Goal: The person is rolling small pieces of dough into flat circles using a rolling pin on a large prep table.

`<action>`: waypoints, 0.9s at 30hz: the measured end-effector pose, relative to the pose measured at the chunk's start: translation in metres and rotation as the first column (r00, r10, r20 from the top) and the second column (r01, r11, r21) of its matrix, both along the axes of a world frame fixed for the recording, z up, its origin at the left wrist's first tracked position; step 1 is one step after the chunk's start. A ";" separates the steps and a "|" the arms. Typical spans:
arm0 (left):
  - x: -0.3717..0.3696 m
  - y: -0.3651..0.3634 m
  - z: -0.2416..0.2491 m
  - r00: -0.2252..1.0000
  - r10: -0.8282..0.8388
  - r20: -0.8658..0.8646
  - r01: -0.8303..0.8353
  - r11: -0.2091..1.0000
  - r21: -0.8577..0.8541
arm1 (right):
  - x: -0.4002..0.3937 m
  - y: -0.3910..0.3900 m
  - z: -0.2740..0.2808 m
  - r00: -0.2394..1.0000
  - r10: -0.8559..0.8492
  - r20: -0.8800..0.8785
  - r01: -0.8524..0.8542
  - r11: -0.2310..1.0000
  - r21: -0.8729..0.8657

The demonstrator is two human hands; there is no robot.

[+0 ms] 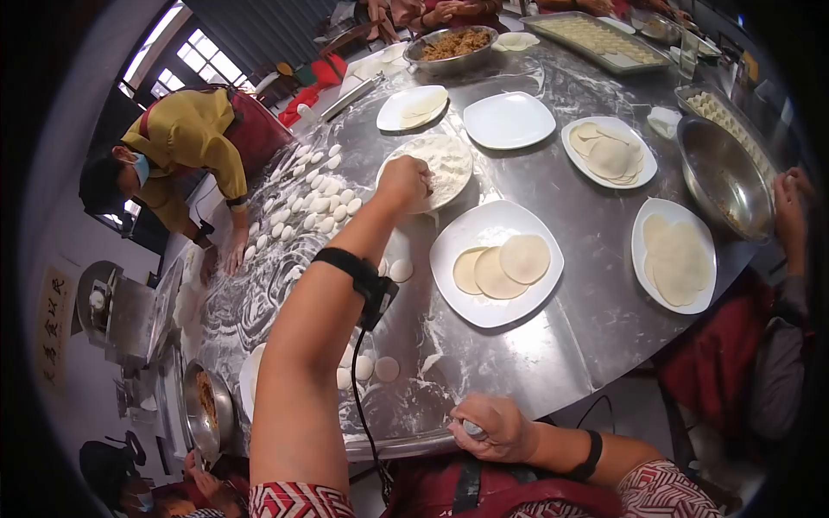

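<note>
My left hand (406,184) reaches across to a white bowl of flour (449,168), its fingers curled together at the flour. Close to my body, at the table's edge, my right hand (496,429) is wrapped round a rolling pin (472,428); only its grey rounded end shows. Between the two hands sits a white square plate (496,312) with several overlapping round dough wrappers (525,259). Small dough pieces (387,369) lie near my left forearm, which partly covers another white plate (248,384).
Many dough balls (319,205) are scattered on the floured steel table (587,345). Plates of wrappers (678,259), a bare white plate (509,121), a steel bowl (721,173) and a filling bowl (453,45) stand around. A co-worker in yellow (186,134) leans in at left; another person's hand (790,203) is at right.
</note>
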State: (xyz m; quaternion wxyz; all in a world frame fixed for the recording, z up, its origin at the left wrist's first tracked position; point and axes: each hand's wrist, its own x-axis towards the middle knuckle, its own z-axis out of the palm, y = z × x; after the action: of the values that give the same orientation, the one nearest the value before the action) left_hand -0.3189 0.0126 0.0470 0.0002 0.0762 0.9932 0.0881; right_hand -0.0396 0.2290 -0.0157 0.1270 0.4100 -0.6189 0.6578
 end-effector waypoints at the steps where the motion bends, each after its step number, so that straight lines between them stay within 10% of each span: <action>1: -0.006 -0.005 -0.003 0.998 0.046 0.037 -0.052 0.981 0.186 | 0.000 0.000 0.000 1.000 0.003 0.005 -0.003 1.000 -0.001; 4: -0.002 -0.018 0.008 0.975 0.113 0.192 -0.211 0.746 0.631 | 0.001 0.000 -0.002 1.000 0.008 0.002 -0.008 1.000 0.007; 9: 0.074 -0.023 0.030 0.938 -0.003 0.348 -0.272 0.618 0.738 | 0.007 -0.001 0.002 0.998 -0.063 0.018 0.062 0.996 0.057; 17: 0.211 -0.027 0.002 0.864 -0.036 0.501 -0.367 0.637 0.678 | 0.009 -0.005 -0.007 0.849 -0.313 -0.426 0.411 0.898 0.160; 23: 0.289 -0.020 -0.007 0.871 -0.041 0.490 -0.339 0.672 0.659 | 0.026 -0.012 0.000 0.955 -0.273 0.113 0.267 0.961 0.070; 27: 0.310 -0.044 -0.006 0.931 -0.061 0.359 -0.140 0.851 0.506 | 0.027 -0.012 0.001 0.943 -0.331 -0.010 0.331 0.940 0.080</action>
State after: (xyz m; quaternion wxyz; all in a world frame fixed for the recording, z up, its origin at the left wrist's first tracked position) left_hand -0.0093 -0.0311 0.0412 0.1603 0.0350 0.9154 0.3676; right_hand -0.0131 0.2174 -0.0151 0.2181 0.3038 -0.7051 0.6025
